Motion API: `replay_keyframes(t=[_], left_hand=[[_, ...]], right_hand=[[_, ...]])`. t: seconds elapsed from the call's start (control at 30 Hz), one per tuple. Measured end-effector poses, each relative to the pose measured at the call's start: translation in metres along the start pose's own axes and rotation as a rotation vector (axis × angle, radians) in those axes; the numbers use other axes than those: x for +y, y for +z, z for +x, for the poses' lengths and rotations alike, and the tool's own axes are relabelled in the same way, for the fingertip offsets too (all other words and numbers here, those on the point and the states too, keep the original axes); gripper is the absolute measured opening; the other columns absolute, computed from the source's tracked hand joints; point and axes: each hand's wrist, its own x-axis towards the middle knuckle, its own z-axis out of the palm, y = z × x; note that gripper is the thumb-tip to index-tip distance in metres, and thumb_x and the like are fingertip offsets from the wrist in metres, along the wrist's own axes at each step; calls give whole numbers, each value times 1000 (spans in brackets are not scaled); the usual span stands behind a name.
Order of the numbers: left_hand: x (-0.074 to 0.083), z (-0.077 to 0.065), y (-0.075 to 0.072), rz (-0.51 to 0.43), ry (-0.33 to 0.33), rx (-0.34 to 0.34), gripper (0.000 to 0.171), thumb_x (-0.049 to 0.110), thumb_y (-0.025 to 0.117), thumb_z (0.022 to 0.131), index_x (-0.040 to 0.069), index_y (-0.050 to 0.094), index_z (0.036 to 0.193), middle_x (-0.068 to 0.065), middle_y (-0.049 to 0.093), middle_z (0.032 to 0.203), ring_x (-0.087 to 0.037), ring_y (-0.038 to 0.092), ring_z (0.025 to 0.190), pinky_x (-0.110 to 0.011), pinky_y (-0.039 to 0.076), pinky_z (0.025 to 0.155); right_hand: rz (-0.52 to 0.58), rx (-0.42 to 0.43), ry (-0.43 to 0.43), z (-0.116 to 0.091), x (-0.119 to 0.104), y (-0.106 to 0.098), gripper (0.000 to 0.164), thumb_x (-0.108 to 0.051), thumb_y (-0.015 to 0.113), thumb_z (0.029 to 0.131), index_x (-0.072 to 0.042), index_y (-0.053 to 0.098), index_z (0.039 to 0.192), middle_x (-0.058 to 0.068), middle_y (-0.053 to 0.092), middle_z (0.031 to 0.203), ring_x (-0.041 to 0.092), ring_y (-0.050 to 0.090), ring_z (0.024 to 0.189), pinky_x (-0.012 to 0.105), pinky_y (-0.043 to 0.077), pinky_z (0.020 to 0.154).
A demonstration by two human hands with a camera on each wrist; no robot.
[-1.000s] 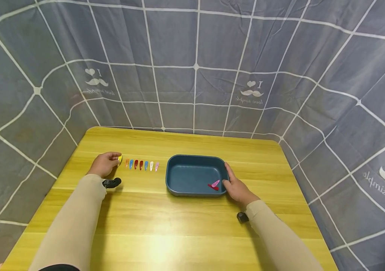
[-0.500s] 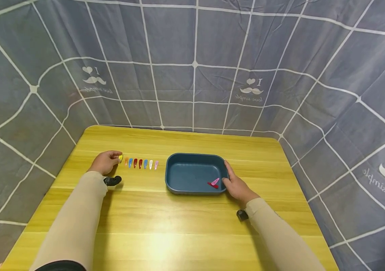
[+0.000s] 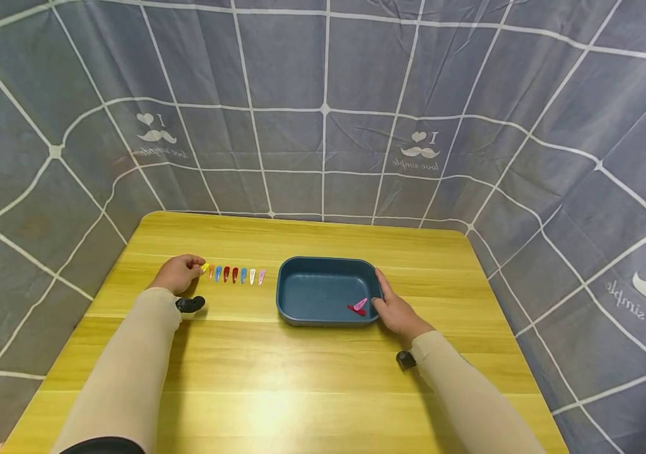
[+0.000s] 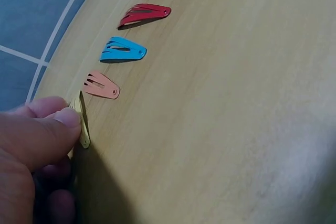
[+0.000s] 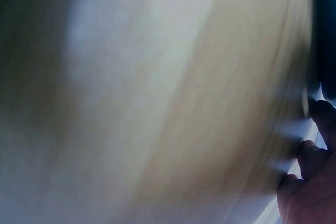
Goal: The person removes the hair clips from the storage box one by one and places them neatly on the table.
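My left hand (image 3: 176,273) pinches a yellow snap hair clip (image 4: 84,124) between thumb and fingers, at the left end of a row of clips. Right beside it lies an orange clip (image 4: 102,85), then a blue clip (image 4: 123,50) and a red clip (image 4: 144,15). My right hand (image 3: 399,315) grips the right end of a dark blue rectangular tray (image 3: 314,293), thumb over the rim. Inside the tray's near right corner, a pink clip (image 3: 361,304) overlaps a red one (image 3: 354,310).
The row continues rightward with another red clip (image 3: 234,275), a second blue clip (image 3: 243,275), a white clip (image 3: 252,276) and a pink one (image 3: 262,277). All lie on a wooden table (image 3: 277,384). A grey checked curtain (image 3: 294,145) surrounds the back and sides.
My left hand has edged slightly right, bringing the yellow clip closer to the orange one and turning it more slanted. The right hand has kept its hold on the tray.
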Motion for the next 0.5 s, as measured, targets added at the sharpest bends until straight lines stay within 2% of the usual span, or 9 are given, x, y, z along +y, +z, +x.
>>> replay_keyframes(t=[0.13, 0.23, 0.5], left_hand=[[-1, 0, 1, 15, 6, -12, 41, 19, 48, 112, 3, 56, 149, -27, 59, 139, -42, 56, 120, -58, 45, 104], [-2, 0, 2, 32, 15, 0, 41, 19, 48, 111, 3, 58, 148, -29, 56, 148, -49, 53, 132, -64, 43, 111], [-9, 0, 4, 52, 21, 27, 41, 21, 52, 110, 0, 61, 144, -28, 59, 146, -50, 53, 134, -65, 41, 114]], right_hand=[[-8, 2, -6, 0, -1, 0, 74, -38, 40, 109, -42, -3, 169, 19, 34, 170, 50, 43, 149, 67, 30, 123], [-1, -1, -4, -1, -1, -1, 74, -38, 41, 109, -43, -3, 169, 19, 33, 170, 50, 42, 149, 67, 30, 123], [-22, -9, -5, 0, -1, -1, 74, -37, 40, 109, -42, -4, 169, 20, 34, 169, 51, 44, 148, 68, 31, 122]])
